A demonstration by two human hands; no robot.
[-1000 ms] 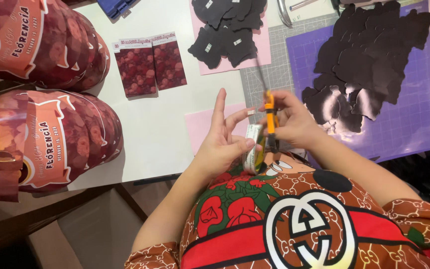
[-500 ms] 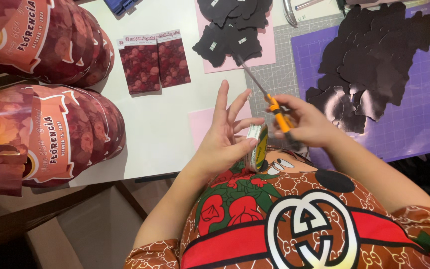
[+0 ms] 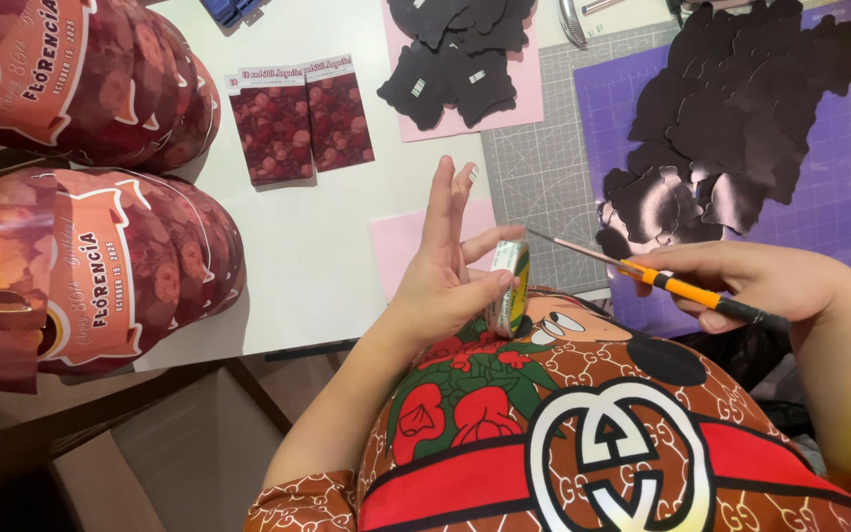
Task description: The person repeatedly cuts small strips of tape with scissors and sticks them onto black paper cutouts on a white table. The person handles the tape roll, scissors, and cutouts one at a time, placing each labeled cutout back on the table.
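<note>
1. The white surface [image 3: 347, 266] carries everything, and its biggest load is two stacks of large dark-red, flower-printed fan-shaped pieces [image 3: 100, 266] at the left edge.
2. A purple cutting mat [image 3: 839, 177] holds a heap of black scallop-edged cutouts [image 3: 741, 99]. A pink sheet [image 3: 524, 99] further back holds a smaller pile of the same black cutouts, some with a small pale tab on them.
3. Two flower-printed cards [image 3: 302, 123] lie flat, side by side, between the red stacks and the pink sheet.
4. The left hand [image 3: 445, 286] pinches a small roll of tape [image 3: 507, 288] on edge between thumb and lower fingers, upper fingers spread straight. The roll is held in the air just above the person's lap, at the surface's near edge.
5. The right hand [image 3: 751, 281] is closed around a thin orange-and-black craft knife [image 3: 682, 289], its point aimed at the roll and just short of it.
6. To pick at the tape well, I judge the left grip should keep the roll steady and the fingers clear of the blade's line, with the tip moving lightly.
</note>
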